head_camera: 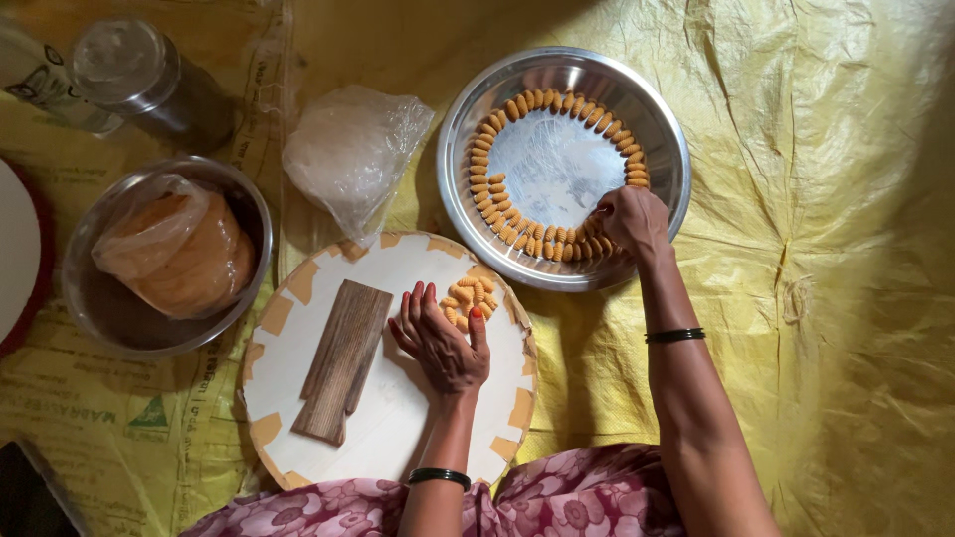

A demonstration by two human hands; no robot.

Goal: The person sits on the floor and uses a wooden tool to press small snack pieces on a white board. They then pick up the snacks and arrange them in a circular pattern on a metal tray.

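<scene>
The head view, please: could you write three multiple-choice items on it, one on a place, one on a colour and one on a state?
1. Where does the right hand rest?
A. in the steel tray
B. on the wooden paddle
C. on the lidded jar

2. What colour are the ridged pieces by the left hand?
A. green
B. orange
C. white

3. How do the pieces in the tray lie?
A. heaped in the middle
B. in a ring along the rim
C. stacked in one tower

Answers: 1 A, its fingers touch the ring at the near rim; 2 B, all are orange; 3 B, they curve around the bare centre.
</scene>
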